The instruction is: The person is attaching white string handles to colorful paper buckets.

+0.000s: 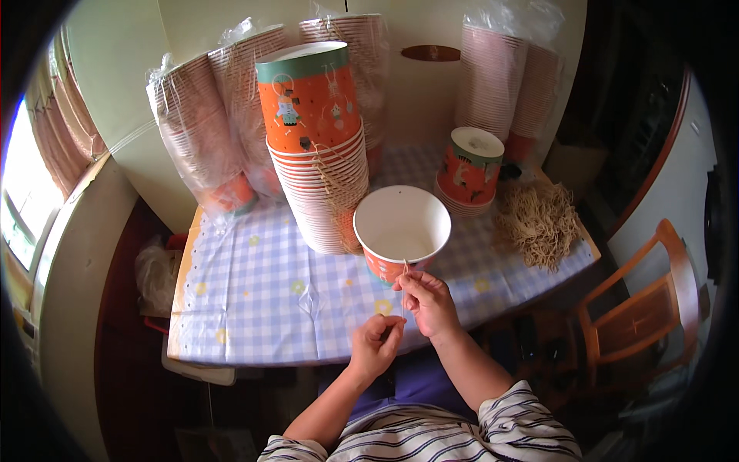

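An orange paper bucket (402, 223) with a white inside stands upright near the table's front edge. At its near rim, my right hand (431, 302) pinches a thin beige string (406, 267) between thumb and fingertips. Lower and to the left, my left hand (376, 343) is closed, fingertips pressed together; a fine line seems to run between the hands. Just behind the bucket rises a tall stack of nested, upside-down paper buckets (312, 108), with knotted beige strings (339, 185) hanging down its side.
A short stack of upside-down buckets (471, 173) stands right, beside a heap of beige strings (541, 225). Plastic-wrapped bucket stacks (196, 123) line the back. A blue checked cloth (262, 308) covers the table. A wooden chair (635, 308) is at the right.
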A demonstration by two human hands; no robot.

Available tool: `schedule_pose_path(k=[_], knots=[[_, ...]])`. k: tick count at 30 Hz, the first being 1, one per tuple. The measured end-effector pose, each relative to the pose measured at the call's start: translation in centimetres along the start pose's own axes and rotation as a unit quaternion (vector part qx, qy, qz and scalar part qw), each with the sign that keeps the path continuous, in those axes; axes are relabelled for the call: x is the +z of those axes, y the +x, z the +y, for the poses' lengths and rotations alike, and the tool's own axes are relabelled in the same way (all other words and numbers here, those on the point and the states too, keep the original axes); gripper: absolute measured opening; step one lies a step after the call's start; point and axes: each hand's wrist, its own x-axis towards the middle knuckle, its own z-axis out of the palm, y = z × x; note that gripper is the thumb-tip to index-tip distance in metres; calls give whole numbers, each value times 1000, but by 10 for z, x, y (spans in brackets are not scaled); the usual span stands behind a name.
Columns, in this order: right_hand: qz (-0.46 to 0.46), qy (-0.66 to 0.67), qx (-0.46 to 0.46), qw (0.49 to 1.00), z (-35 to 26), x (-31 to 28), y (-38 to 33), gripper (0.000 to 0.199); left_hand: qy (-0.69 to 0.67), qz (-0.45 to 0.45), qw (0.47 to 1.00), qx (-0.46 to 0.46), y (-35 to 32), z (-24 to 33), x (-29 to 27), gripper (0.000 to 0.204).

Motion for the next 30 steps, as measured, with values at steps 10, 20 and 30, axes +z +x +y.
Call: schedule_pose_path(k=[10,20,30], knots=[[66,-32,-35,997,-7,12,7,19,108,-36,988,100,-6,2,-3,10],[69,-51,-85,993,4,7,12,22,159,-48,974,151,5,-2,-13,14],[44,-48,-66,996,14,-8,14,22,384,30,869,311,95,69,-32,30]])
